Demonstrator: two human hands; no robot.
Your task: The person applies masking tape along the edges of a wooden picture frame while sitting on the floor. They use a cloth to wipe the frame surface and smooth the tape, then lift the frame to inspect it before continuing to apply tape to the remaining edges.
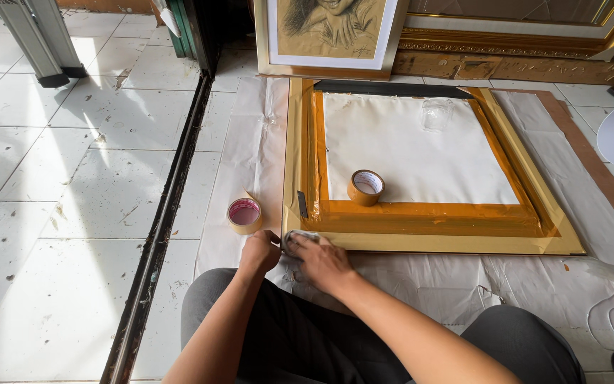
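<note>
- Left hand (pixel 259 250) closed in a loose fist at the near-left corner of the frame (pixel 435 242); what it grips, can't tell.
- Right hand (pixel 321 262) cupped flat over a small pale wad (pixel 298 236) on that same corner, fingers curled narrow.
- Frame lies face down on white sheeting (pixel 250 156), near edge running left-right just ahead of the hands, square-ish, no clear long axis.
- Open room: bare sheeting to the right of the hands along the near edge; tiled floor (pixel 58 185) to the left, past a floor track (pixel 165 213).
- Tape roll (pixel 244 215) just left of the corner, near the left hand.
- Small blade (pixel 302 204) on the frame's left rail.
- Second roll (pixel 366 187) sits on the taped backing.
- Far side: framed drawing (pixel 328 35) leans close behind the frame.
</note>
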